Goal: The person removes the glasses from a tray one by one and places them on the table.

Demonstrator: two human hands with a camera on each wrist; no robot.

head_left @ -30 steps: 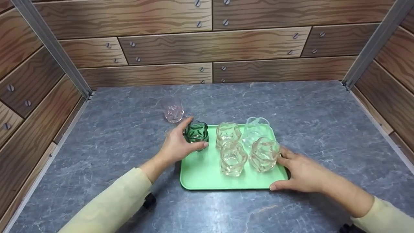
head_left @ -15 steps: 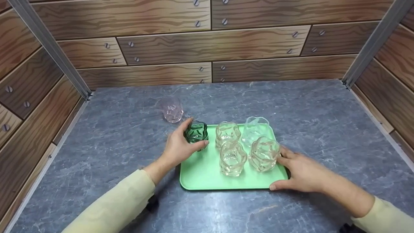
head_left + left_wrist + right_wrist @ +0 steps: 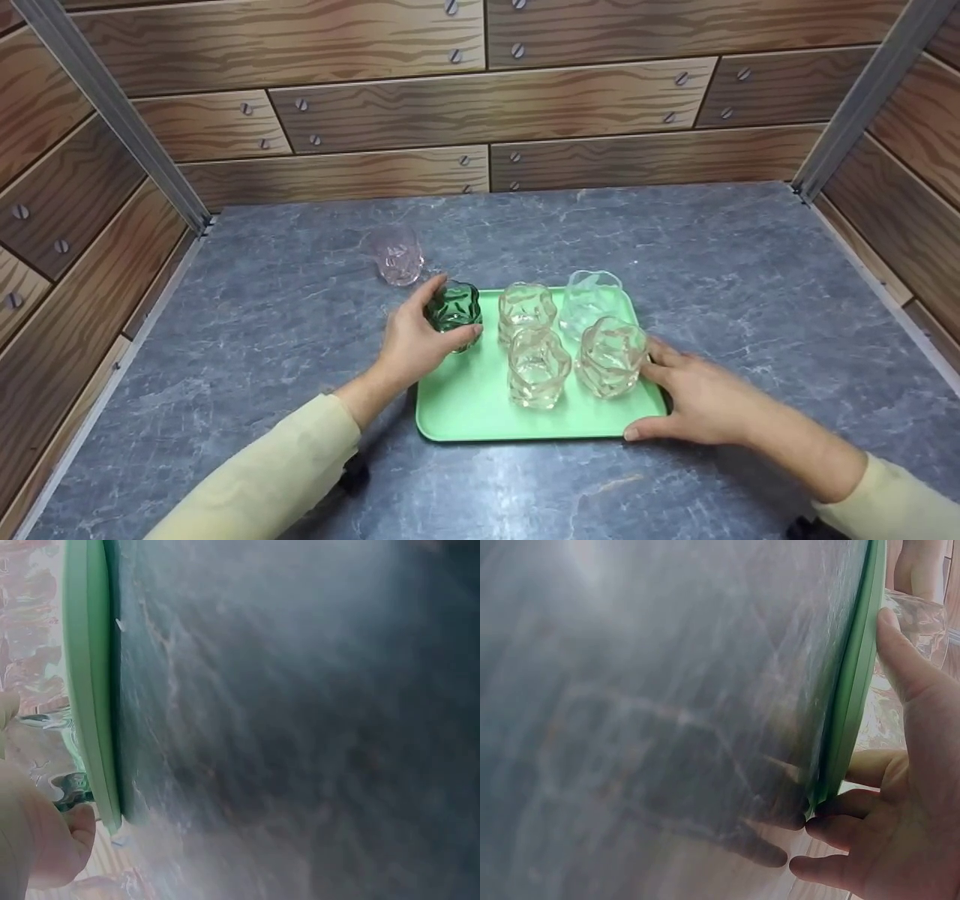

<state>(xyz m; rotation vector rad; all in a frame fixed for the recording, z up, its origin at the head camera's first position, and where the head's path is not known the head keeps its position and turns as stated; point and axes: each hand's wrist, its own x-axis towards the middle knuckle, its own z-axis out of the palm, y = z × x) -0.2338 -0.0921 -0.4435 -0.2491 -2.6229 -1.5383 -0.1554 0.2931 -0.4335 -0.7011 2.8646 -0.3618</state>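
My left hand (image 3: 415,339) holds a dark green glass tumbler (image 3: 460,306) at the back left corner of a light green tray (image 3: 469,412), with the thumb on its near side and fingers on its far side. My right hand (image 3: 709,401) grips the tray's front right corner, thumb along the front edge and fingers at the right side, close to a clear tumbler (image 3: 613,358). Two more clear tumblers stand mid-tray, one behind (image 3: 528,311) the other (image 3: 539,369). A pale bluish tumbler (image 3: 592,300) stands at the back right. In the right wrist view the thumb (image 3: 900,652) lies against the tray's rim.
A pale pink tumbler (image 3: 399,259) stands on the grey marbled tabletop (image 3: 300,262), behind and left of the tray. Wood-patterned panels (image 3: 487,105) rise at the back and both sides, with metal posts (image 3: 862,105) at the corners.
My left forearm has shifted slightly to the right while the hand stays on the dark green tumbler. The right hand, the tray and the other tumblers keep their places.
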